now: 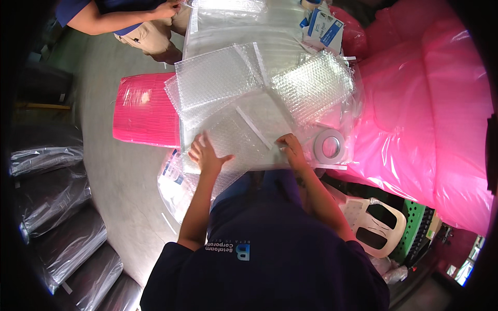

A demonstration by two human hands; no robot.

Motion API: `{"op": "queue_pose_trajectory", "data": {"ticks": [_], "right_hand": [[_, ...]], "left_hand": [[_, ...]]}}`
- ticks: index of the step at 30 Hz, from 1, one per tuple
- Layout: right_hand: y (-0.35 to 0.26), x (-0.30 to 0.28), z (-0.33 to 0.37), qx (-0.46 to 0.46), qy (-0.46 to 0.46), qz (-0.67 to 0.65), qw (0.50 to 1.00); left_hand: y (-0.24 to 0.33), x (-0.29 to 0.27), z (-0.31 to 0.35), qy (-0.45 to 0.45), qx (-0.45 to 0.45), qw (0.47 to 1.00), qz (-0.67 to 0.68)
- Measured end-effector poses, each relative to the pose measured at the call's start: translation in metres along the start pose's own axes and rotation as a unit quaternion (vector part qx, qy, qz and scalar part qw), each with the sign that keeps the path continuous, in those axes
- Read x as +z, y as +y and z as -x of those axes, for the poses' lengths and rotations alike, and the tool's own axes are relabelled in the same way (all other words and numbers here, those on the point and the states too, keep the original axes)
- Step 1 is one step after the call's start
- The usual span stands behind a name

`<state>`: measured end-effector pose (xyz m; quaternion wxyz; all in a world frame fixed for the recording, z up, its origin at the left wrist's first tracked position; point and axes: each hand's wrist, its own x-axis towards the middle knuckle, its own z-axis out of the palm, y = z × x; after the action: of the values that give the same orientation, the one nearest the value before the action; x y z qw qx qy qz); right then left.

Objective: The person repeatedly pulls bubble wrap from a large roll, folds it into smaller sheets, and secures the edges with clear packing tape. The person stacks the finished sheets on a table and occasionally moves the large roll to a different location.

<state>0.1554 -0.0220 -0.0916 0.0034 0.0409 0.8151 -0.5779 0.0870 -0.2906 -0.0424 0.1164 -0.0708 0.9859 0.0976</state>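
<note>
My left hand (pixel 206 154) lies with fingers spread and thumb out on a clear bubble-wrap bag (pixel 228 136) at the table's near edge. A pale adhesive strip (pixel 252 127) runs slantwise across the bag's upper right side. Beside the lower end of that strip is my right hand (pixel 292 150), its fingers bent inward. Whatever these fingers hold, if anything, is too small to make out. More bubble-wrap bags (pixel 215 78) overlap farther up the table. At the right, a shinier stack of bubble-wrap bags (pixel 314 85) lies above a roll of grey tape (pixel 329 146).
The table (pixel 249 33) is covered in clear plastic. A pink wrapped bundle (pixel 145 110) stands at its left, large pink plastic-wrapped bulk (pixel 415 103) at its right. A co-worker's hand (pixel 167 9) is at the far left. A beige plastic chair (pixel 386 228) stands lower right.
</note>
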Motion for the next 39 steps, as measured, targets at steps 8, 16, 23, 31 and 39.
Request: {"op": "queue_pose_trajectory", "data": {"ticks": [8, 16, 23, 31, 39], "right_hand": [[-0.037, 0.002, 0.021, -0.077, -0.055, 0.296, 0.95], [-0.021, 0.01, 0.036, -0.062, -0.036, 0.286, 0.956], [-0.027, 0.007, 0.039, -0.026, -0.043, 0.292, 0.955], [-0.016, 0.018, 0.044, 0.062, -0.064, 0.163, 0.983], [0.025, 0.018, 0.037, 0.069, -0.043, 0.04, 0.996]], "left_hand": [[-0.014, -0.089, -0.067, -0.046, 0.294, 0.944, 0.143], [0.102, -0.078, -0.22, 0.298, 0.161, 0.929, -0.15], [0.251, 0.018, -0.124, -0.045, 0.361, 0.931, -0.031], [0.238, -0.004, -0.086, 0.061, 0.335, 0.93, 0.141], [0.006, -0.09, -0.055, -0.173, 0.196, 0.952, 0.157]]}}
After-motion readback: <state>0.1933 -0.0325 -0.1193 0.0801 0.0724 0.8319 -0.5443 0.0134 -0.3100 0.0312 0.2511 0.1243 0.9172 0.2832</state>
